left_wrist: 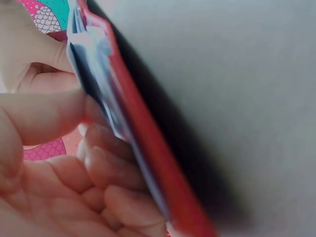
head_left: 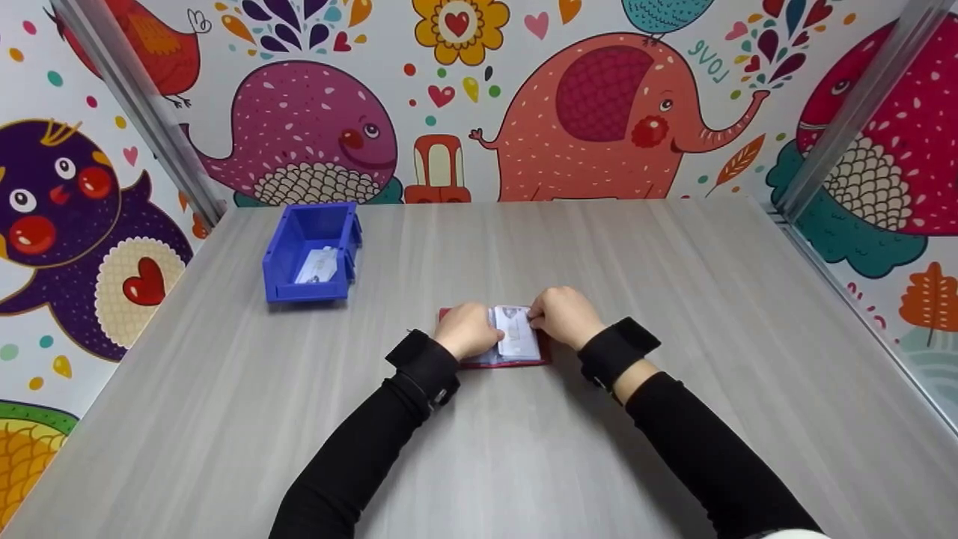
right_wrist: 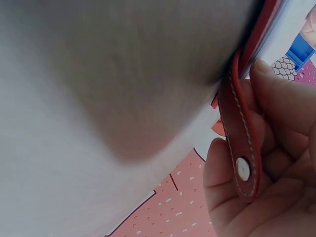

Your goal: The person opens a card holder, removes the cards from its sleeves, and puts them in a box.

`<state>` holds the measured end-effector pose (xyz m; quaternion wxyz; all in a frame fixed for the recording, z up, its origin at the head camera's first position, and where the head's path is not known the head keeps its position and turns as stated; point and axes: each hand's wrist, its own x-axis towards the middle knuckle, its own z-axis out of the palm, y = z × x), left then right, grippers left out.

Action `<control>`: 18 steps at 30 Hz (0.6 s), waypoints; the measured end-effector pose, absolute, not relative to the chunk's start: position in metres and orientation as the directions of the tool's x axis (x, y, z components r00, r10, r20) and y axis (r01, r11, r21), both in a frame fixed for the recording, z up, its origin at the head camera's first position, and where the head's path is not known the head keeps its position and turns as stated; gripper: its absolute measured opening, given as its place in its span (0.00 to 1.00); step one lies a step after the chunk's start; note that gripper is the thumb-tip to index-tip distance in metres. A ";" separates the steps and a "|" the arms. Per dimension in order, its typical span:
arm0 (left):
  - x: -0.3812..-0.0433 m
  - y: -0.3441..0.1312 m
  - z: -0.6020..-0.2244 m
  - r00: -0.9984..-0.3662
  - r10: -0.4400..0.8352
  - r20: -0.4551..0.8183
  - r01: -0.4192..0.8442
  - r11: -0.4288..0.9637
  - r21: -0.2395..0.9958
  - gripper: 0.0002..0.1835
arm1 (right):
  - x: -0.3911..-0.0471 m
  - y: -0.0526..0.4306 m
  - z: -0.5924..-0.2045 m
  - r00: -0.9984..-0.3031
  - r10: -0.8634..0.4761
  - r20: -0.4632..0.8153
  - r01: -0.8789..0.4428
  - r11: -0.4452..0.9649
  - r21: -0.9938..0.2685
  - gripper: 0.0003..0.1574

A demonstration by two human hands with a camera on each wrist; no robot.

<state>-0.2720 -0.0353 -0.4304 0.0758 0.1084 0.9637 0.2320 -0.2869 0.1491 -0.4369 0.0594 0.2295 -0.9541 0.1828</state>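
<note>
A red card holder (head_left: 545, 353) with clear sleeves lies open on the table in the head view. A white printed card (head_left: 516, 333) shows on its right half. My left hand (head_left: 468, 331) grips the left half, its thumb against the sleeves (left_wrist: 94, 69) and its other fingers curled by the edge. At the right edge, my right hand (head_left: 566, 317) pinches the holder beside the card with thumb and forefinger. Its other fingers curl behind a red strap (right_wrist: 239, 123) with a metal snap (right_wrist: 243, 169). Whether the card sits fully inside a sleeve cannot be told.
A blue plastic bin (head_left: 308, 292) stands at the back left of the table, with white cards (head_left: 318, 266) inside. The grey wood-look table (head_left: 479, 464) is bordered at the back and sides by cartoon-printed walls (head_left: 449, 97) with metal corner posts (head_left: 142, 112).
</note>
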 end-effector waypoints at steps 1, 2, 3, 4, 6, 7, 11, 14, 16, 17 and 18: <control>-0.272 -0.035 -0.430 -0.965 0.245 -0.096 0.175 0.871 0.459 0.13 | -0.287 0.149 -0.437 -0.891 -0.411 0.192 -0.453 0.829 -0.329 0.05; -0.272 -0.035 -0.431 -0.964 0.246 -0.098 0.177 0.873 0.454 0.13 | -0.286 0.149 -0.437 -0.893 -0.408 0.189 -0.449 0.830 -0.331 0.05; -0.272 -0.035 -0.431 -0.964 0.247 -0.098 0.178 0.876 0.449 0.13 | -0.286 0.148 -0.436 -0.896 -0.403 0.186 -0.443 0.832 -0.333 0.05; -0.272 -0.035 -0.431 -0.964 0.247 -0.099 0.180 0.878 0.444 0.13 | -0.286 0.148 -0.436 -0.899 -0.398 0.182 -0.437 0.834 -0.336 0.05; -0.272 -0.035 -0.431 -0.964 0.244 -0.104 0.175 0.879 0.444 0.13 | -0.286 0.148 -0.436 -0.903 -0.393 0.176 -0.430 0.838 -0.337 0.04; -0.273 -0.035 -0.431 -0.964 0.244 -0.104 0.174 0.880 0.443 0.13 | -0.286 0.147 -0.436 -0.906 -0.387 0.171 -0.423 0.839 -0.341 0.04; -0.273 -0.035 -0.432 -0.965 0.241 -0.103 0.172 0.878 0.446 0.13 | -0.286 0.146 -0.436 -0.913 -0.376 0.157 -0.407 0.850 -0.335 0.04; -0.273 -0.036 -0.431 -0.965 0.243 -0.099 0.175 0.876 0.449 0.14 | -0.286 0.145 -0.436 -0.919 -0.367 0.140 -0.393 0.857 -0.334 0.04; -0.272 -0.036 -0.431 -0.964 0.246 -0.096 0.178 0.874 0.452 0.14 | -0.287 0.145 -0.436 -0.920 -0.368 0.134 -0.392 0.858 -0.333 0.04; -0.272 -0.036 -0.431 -0.964 0.249 -0.095 0.181 0.873 0.453 0.14 | -0.286 0.145 -0.436 -0.920 -0.368 0.133 -0.392 0.859 -0.331 0.04; -0.272 -0.036 -0.431 -0.963 0.252 -0.095 0.183 0.872 0.454 0.14 | -0.286 0.145 -0.435 -0.920 -0.368 0.131 -0.391 0.859 -0.331 0.04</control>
